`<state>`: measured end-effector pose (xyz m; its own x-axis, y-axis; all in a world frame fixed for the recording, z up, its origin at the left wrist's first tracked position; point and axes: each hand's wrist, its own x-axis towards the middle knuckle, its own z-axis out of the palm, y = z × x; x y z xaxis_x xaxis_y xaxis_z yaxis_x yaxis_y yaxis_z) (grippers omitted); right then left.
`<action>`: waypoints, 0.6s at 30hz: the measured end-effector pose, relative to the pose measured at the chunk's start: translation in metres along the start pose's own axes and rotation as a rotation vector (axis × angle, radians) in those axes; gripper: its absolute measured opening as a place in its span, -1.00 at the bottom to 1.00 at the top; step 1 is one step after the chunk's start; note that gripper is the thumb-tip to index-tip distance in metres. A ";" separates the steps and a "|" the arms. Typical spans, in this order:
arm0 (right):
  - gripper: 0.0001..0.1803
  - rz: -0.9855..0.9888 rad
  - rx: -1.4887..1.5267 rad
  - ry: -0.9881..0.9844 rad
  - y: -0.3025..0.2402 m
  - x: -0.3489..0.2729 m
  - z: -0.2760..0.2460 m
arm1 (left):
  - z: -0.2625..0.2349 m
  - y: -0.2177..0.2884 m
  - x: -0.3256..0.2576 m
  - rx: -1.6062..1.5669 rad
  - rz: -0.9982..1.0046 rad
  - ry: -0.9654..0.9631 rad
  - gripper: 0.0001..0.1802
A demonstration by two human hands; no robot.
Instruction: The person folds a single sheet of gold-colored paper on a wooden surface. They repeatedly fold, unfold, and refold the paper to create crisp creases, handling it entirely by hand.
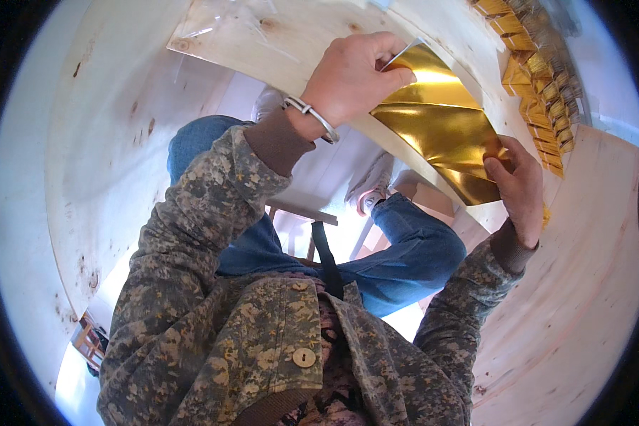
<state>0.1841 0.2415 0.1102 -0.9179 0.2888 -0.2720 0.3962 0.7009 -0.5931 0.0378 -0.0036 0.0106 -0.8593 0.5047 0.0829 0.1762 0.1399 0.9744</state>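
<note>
A shiny gold foil sheet (437, 117) is stretched between my two hands above the edge of a wooden board. Creases run across it, and its surface reflects bright light. My left hand (355, 82) pinches the upper left corner between thumb and fingers. At the lower right end, my right hand (516, 181) grips the sheet with the thumb on top; some of its fingers are hidden behind the foil. A silver bracelet (311, 117) circles my left wrist.
Folded gold foil pieces (543, 92) lie in a long row at the far right. Clear plastic film (224, 18) rests on the wooden board (291, 42) at the back. A pale wooden panel (568, 284) spans the right side. Below are my legs in jeans (412, 248) and a cardboard box (426, 195).
</note>
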 end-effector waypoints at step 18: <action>-0.80 -0.140 -0.331 0.113 0.011 0.037 -0.002 | 0.009 -0.010 0.009 0.049 0.071 0.069 -0.81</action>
<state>0.1542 0.2620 0.0950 -0.9665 0.2323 -0.1090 0.2558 0.9063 -0.3365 0.0329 0.0071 0.0002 -0.8743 0.4556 0.1675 0.2601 0.1483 0.9541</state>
